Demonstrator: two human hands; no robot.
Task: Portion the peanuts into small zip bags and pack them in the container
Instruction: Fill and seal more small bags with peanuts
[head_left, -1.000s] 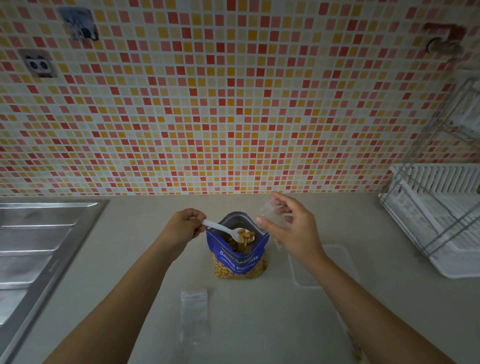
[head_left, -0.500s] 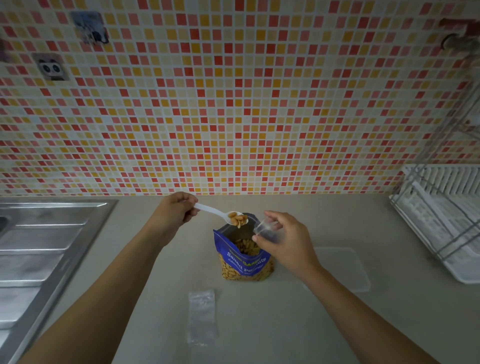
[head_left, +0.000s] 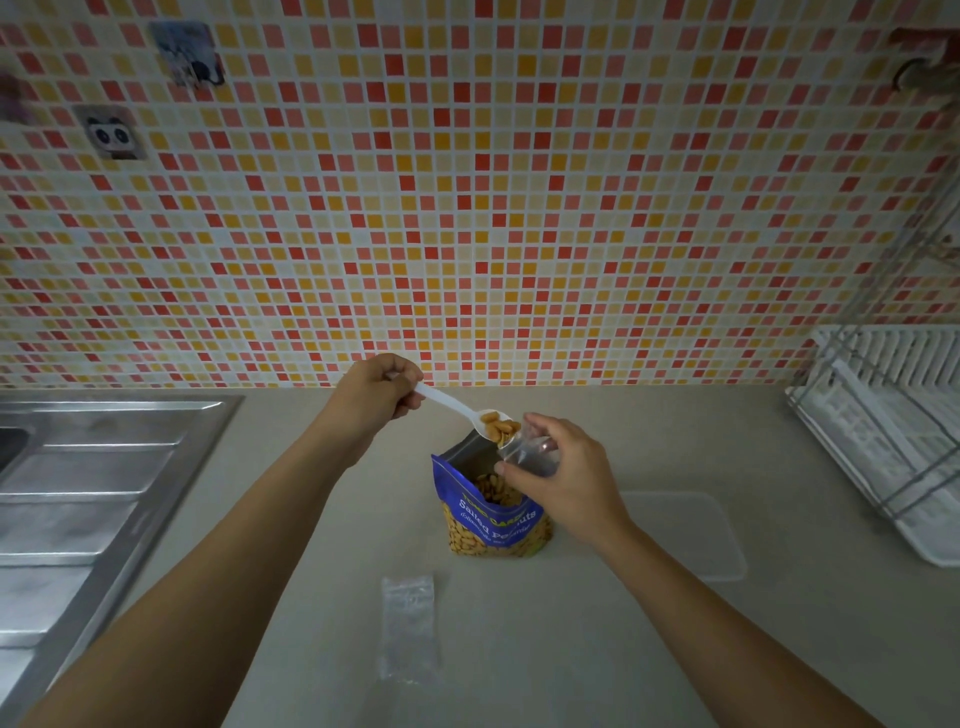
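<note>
Most of the small zip bag (head_left: 535, 449) behind the right hand (head_left: 566, 486); sink (head_left: 104, 493) and dish rack (head_left: 883, 415) partly off-frame.

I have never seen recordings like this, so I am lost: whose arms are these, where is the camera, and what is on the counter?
There is no machine here. A person works with bare hands, and the one picture comes from a camera worn on the head, looking forward and down.

The left hand holds a white spoon loaded with peanuts. The right hand pinches a small zip bag beside the spoon's bowl. Both are above the blue peanut bag, which stands open on the counter.

An empty zip bag lies flat nearer the person. A clear plastic container, or perhaps its lid, lies to the right. A steel sink is at the left and a dish rack at the right.
</note>
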